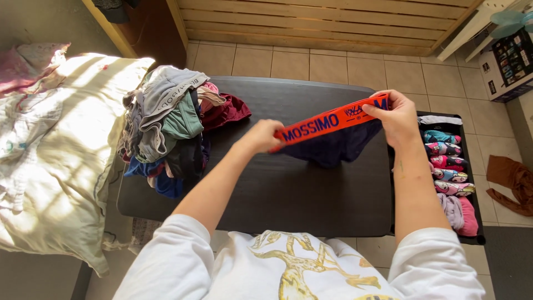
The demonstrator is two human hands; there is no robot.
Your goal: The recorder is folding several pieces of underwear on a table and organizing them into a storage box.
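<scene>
Your left hand and right hand each pinch an end of the orange waistband of the dark blue underwear, stretched above the black table. A clothes pile sits left; 1 black tray of folded pieces sits right.

A dark bench stands on a floor of pale beige tiles. Beyond it, a wall of horizontal wooden slats runs across the top. At left lies a large cream pillow, striped with bright sunlight. At right, a brown cloth lies crumpled on the tiles, and a cardboard box sits in the far corner.
</scene>
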